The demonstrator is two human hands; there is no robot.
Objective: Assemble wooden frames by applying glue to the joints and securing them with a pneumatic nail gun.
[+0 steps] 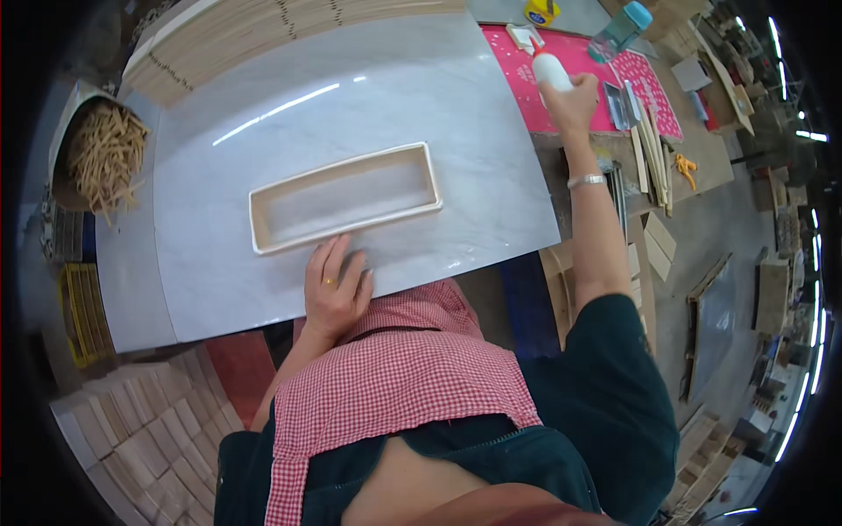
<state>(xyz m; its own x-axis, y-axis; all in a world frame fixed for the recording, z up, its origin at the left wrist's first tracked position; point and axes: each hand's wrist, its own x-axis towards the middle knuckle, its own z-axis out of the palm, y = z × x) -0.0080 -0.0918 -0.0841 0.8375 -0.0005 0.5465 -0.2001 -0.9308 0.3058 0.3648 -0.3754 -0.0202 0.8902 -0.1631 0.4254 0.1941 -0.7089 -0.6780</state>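
A rectangular wooden frame [351, 232] lies flat on the pale marble-look tabletop [421, 96]. My left hand [338, 285] rests by the frame's near side, fingers apart, the fingertips at or just short of its edge. My right arm reaches out to the far right, where my right hand [572, 103] is wrapped round a white squeeze bottle [551, 72] with a red nozzle. The bottle is over a pink patterned sheet [517, 83], tilted with its nozzle toward the far side. Part of the bottle is hidden by my fingers.
Long stacked wood strips [263, 39] line the table's far edge. A container of thin wood offcuts [107, 149] stands at left. On the right are a teal-lidded bottle [618, 33], a yellow tub [541, 10], narrow wooden sticks [651, 158] and an orange tool [686, 169]. Wooden pieces [145, 416] are piled lower left.
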